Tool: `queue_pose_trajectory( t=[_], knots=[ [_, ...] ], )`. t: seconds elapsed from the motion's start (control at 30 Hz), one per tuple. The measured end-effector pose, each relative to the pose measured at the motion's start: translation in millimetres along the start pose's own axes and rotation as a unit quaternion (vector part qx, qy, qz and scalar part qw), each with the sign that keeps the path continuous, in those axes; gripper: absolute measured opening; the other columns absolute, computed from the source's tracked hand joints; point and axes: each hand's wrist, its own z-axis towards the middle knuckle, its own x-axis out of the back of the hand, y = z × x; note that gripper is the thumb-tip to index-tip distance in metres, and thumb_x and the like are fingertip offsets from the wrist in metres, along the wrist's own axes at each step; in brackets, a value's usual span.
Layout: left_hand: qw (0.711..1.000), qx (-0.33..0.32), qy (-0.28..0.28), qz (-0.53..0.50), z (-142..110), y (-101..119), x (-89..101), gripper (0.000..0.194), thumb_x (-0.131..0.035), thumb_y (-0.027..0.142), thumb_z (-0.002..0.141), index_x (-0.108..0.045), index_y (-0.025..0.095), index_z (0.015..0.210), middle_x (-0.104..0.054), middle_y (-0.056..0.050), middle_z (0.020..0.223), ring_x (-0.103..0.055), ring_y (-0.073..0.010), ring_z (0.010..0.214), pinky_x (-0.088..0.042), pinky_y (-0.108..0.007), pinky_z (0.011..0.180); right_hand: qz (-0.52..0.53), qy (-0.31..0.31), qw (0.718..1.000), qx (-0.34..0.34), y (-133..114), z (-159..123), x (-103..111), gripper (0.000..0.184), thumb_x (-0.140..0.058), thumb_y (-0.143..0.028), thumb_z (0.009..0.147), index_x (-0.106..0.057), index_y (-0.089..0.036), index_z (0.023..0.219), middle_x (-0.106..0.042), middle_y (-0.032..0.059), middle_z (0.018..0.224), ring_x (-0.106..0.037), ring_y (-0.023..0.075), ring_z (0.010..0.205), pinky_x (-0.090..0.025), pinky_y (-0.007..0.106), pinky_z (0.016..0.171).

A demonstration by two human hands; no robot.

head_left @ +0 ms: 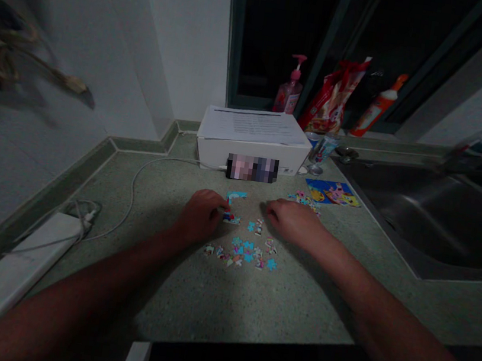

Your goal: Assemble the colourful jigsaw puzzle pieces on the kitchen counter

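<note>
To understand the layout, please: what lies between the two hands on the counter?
The head view shows a few small puzzle pieces lying between the left hand and the right hand.

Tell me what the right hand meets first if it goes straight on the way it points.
Probably the teal pieces of the partly joined jigsaw section, ahead of the right hand; the depth is hard to judge.

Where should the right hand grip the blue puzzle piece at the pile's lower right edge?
Pinch its edges with the fingertips of the right hand, coming from above and to the right. The blue jigsaw piece lies flat and thin on the speckled countertop, so its underside looks unreachable, and no piece sits on its right.
</note>
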Motion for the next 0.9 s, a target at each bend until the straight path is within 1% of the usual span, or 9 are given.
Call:
queue_pose_trajectory(
  t=[0.17, 0.33, 0.47, 0.6, 0.73, 0.9],
  knots=[
    [1.000, 0.013, -0.007, 0.002, 0.2, 0.4, 0.3, 0.043, -0.053, 0.000, 0.076, -0.078, 0.022, 0.102, -0.081, -0.006, 0.102, -0.073, -0.0264, 0.102, -0.056, -0.048, 0.102, 0.000, 0.004, 1.000, -0.004, 0.5, 0.3, -1.6, 0.032, -0.048, -0.020, 0.105, -0.080, -0.019, 0.105, -0.081, 0.0172, 0.110, -0.074, 0.0280, 0.089, -0.046, 0.037, 0.071],
    [1.000, 0.005, -0.006, 0.004, 0.0, -1.1, -0.4, 0.045, -0.052, -0.001, 0.075, -0.078, 0.023, 0.102, -0.081, -0.005, 0.102, -0.073, -0.0266, 0.102, -0.056, -0.048, 0.101, 0.005, 0.010, 1.000, 0.000, 1.3, 1.2, -2.7, 0.034, -0.047, -0.021, 0.106, -0.080, -0.018, 0.106, -0.081, 0.0175, 0.108, -0.074, 0.0280, 0.088, -0.047, 0.038, 0.071],
    [1.000, 0.002, -0.001, 0.000, -0.3, -1.4, -1.4, 0.044, -0.052, -0.001, 0.074, -0.078, 0.022, 0.102, -0.081, -0.006, 0.101, -0.073, -0.0263, 0.100, -0.057, -0.049, 0.101, 0.009, 0.001, 1.000, 0.000, 1.0, 0.9, -1.5, 0.036, -0.046, -0.022, 0.107, -0.081, -0.017, 0.109, -0.080, 0.0191, 0.108, -0.074, 0.0288, 0.089, -0.048, 0.040, 0.073],
    [1.000, 0.000, 0.006, 0.001, -0.7, -1.2, -2.4, 0.044, -0.052, -0.002, 0.075, -0.077, 0.022, 0.101, -0.080, -0.005, 0.100, -0.073, -0.0264, 0.100, -0.056, -0.049, 0.101, 0.025, 0.008, 1.000, -0.008, 0.4, 0.4, -1.4, 0.033, -0.048, -0.021, 0.106, -0.081, -0.019, 0.107, -0.080, 0.0174, 0.106, -0.073, 0.0278, 0.089, -0.050, 0.040, 0.076],
    [1.000, -0.002, 0.003, 0.000, -1.1, -1.6, -2.6, 0.045, -0.052, -0.002, 0.075, -0.077, 0.022, 0.102, -0.080, -0.005, 0.101, -0.073, -0.0262, 0.101, -0.056, -0.048, 0.101, 0.032, 0.012, 0.999, -0.010, 0.2, -0.2, -1.4, 0.030, -0.050, -0.019, 0.106, -0.080, -0.020, 0.104, -0.081, 0.0173, 0.106, -0.074, 0.0291, 0.089, -0.051, 0.041, 0.076],
    [1.000, -0.004, 0.004, 0.003, -0.8, -1.1, -1.6, 0.045, -0.052, -0.002, 0.075, -0.077, 0.022, 0.103, -0.080, -0.005, 0.101, -0.073, -0.0261, 0.100, -0.056, -0.048, 0.101, 0.015, 0.008, 1.000, -0.002, -0.7, -0.9, 0.5, 0.031, -0.049, -0.019, 0.106, -0.080, -0.019, 0.106, -0.081, 0.0170, 0.109, -0.075, 0.0286, 0.092, -0.051, 0.039, 0.076]
  ],
)
